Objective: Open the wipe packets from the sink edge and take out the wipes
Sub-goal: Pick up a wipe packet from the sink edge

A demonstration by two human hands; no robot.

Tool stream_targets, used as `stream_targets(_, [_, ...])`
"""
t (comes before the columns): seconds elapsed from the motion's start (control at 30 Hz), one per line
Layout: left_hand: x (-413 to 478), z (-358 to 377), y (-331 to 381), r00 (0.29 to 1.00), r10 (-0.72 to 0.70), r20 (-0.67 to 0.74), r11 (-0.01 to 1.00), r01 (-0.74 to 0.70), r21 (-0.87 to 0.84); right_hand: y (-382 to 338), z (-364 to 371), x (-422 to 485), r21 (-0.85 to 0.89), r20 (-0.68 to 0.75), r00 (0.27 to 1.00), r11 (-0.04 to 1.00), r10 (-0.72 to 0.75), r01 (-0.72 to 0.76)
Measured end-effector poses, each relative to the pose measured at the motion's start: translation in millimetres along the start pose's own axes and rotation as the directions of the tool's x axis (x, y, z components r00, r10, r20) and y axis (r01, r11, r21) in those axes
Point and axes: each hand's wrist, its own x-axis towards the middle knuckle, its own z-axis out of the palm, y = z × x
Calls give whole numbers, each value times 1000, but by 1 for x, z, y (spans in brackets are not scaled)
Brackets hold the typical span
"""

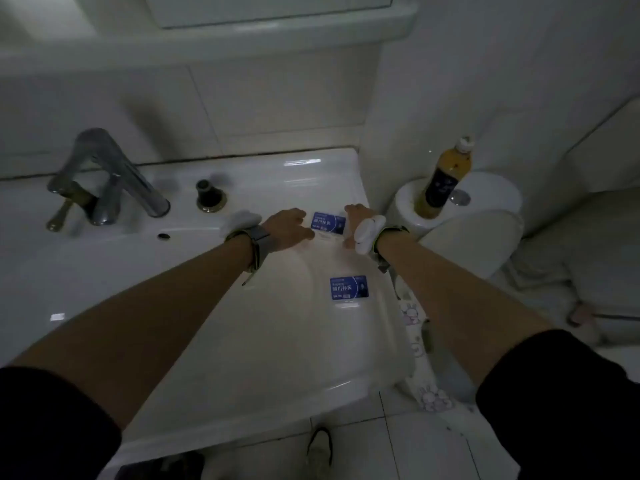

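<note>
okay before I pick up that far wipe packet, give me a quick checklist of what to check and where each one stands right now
1. Far packet within reach: ok, it lies on the sink edge between both hands.
2. Left hand placed: ok, fingers at the packet's left end; an actual grip cannot be told.
3. Right hand placed: ok, at the packet's right end; contact cannot be told.
4. Far packet sealed: cannot tell, too blurred.
5. Near packet safe meanwhile: ok, lying flat on the sink's right ledge, clear of both arms.
6. Bottle out of the way: ok, it stands on the toilet tank, apart from the right hand.
</note>
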Motion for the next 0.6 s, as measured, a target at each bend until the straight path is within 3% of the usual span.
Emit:
stream_targets(0.33, [4, 29, -14, 1000, 8, 9, 995, -7, -96, -3, 28, 10, 86, -185, 983, 996, -3, 20])
stream_targets(0.6, [-13, 6, -15, 999, 35, -24, 981, -39, -189, -15, 5, -11, 146, -169, 986, 989, -3, 28])
